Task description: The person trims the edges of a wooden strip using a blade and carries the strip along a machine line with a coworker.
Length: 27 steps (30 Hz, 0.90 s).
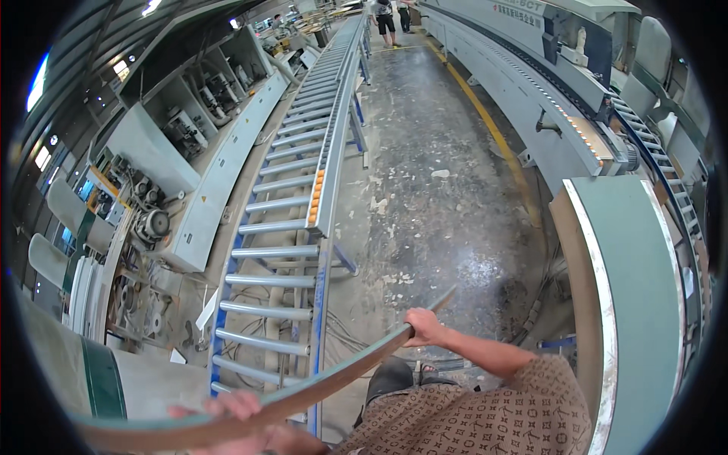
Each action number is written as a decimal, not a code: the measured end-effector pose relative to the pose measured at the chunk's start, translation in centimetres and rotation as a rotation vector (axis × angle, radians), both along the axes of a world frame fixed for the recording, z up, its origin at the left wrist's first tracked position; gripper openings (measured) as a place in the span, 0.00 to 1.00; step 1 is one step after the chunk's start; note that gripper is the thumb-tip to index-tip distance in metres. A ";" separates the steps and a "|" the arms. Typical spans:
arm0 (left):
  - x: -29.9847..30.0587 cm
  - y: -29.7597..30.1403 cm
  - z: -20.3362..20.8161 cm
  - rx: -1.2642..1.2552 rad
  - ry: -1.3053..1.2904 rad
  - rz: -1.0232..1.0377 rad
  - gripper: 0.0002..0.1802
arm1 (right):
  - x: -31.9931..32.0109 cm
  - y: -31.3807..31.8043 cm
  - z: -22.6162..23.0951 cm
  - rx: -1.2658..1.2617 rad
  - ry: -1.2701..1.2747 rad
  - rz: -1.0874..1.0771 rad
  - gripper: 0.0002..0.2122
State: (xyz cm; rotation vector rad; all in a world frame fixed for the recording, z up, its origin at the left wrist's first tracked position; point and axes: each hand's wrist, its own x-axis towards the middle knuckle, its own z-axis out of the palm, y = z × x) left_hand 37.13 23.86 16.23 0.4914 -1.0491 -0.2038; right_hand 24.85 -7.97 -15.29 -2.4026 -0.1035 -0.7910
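Observation:
A long, narrow board [334, 383] with a greenish face and a brown edge crosses in front of me, from the lower left up to the middle. My right hand [425, 327] is closed around it near its far end. Lower down, at the near left, my left hand [235, 409] grips the same board, its fingers over the upper side; this hand is a little blurred. Behind the board runs a roller conveyor [267, 308] with grey rollers and blue side rails. Part of the conveyor's near end is hidden by the board.
At my right stands a green-topped table or bench [633, 258] with pale edges. Beyond it is a long grey machine [523, 95]. Open machine cabinets [171, 144] line the left. A yellow line marks the worn floor [425, 189]. Two people [384, 21] stand far ahead.

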 end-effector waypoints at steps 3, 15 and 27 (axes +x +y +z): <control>1.7 -12.7 1.5 -0.015 0.209 -0.239 0.37 | -3.2 -1.7 -3.0 0.117 -0.009 -0.266 0.29; 8.5 -55.8 -9.7 0.584 0.293 -0.176 0.17 | -4.4 -14.0 -6.9 0.556 0.279 -1.236 0.33; 13.4 -81.1 -22.2 1.170 0.362 -0.314 0.23 | -4.7 -20.6 -4.5 0.631 0.713 -1.530 0.31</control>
